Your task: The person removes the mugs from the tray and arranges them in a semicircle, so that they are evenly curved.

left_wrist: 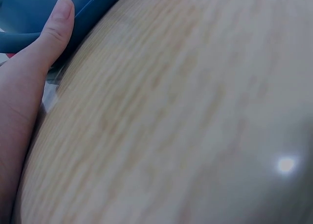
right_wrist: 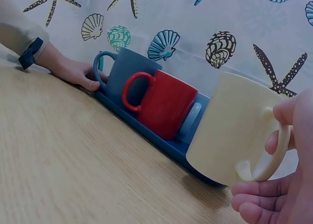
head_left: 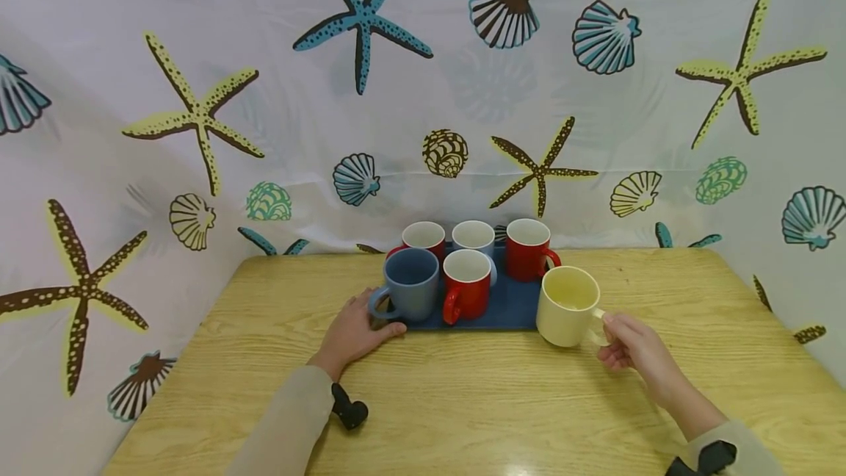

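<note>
My right hand [head_left: 631,351] grips a cream mug [head_left: 562,311] by its handle, fingers hooked through and around it. The mug is raised and slightly tilted at the front right corner of a blue tray [head_left: 518,307]; in the right wrist view the cream mug [right_wrist: 230,128] overlaps that end. My left hand [head_left: 353,333] holds the tray's front left corner, with the thumb [left_wrist: 56,26] along the front rim; its other fingers are partly hidden. A blue mug [head_left: 413,289] with its handle to the left stands beside it. Right of that is a red mug [head_left: 468,292].
Along the tray's back row stand a red mug [head_left: 432,237], a light blue mug [head_left: 481,237] and another red mug [head_left: 526,255]. The tray lies on a wooden table [head_left: 463,402] near its far edge. Behind hangs a cloth [head_left: 410,109] printed with shells and starfish.
</note>
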`<state>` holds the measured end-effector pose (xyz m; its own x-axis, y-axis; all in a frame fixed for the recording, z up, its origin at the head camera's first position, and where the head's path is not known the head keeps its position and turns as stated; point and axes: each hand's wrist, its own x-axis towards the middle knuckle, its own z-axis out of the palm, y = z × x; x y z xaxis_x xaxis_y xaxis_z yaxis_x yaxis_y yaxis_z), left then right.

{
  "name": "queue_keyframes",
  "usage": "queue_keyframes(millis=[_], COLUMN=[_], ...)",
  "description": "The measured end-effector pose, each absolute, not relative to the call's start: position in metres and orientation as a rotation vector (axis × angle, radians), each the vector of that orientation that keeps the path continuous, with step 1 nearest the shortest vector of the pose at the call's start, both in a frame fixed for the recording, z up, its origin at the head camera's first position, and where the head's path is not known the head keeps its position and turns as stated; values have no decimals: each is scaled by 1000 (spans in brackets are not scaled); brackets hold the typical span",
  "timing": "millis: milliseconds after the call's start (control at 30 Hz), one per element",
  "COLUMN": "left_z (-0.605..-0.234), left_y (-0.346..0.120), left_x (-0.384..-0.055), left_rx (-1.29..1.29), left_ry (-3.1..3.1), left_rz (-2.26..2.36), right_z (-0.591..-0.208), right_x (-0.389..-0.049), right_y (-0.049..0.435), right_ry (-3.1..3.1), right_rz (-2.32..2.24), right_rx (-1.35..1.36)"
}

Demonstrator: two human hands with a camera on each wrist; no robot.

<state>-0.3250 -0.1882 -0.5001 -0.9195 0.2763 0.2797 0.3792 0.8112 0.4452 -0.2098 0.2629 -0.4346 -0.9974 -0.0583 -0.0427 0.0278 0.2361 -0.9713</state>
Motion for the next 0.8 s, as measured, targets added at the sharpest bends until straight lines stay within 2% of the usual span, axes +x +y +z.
queue_keyframes(millis=[800], left_z=[-502], left_y=[-187], left_x=[-325], left_rx=[-514], left_ry=[-2771], left_rz=[-744], right_z=[-432], right_x=[-148], right_y=[271], right_ry=[2402], right_rz=[-1922], right_rx=[-1])
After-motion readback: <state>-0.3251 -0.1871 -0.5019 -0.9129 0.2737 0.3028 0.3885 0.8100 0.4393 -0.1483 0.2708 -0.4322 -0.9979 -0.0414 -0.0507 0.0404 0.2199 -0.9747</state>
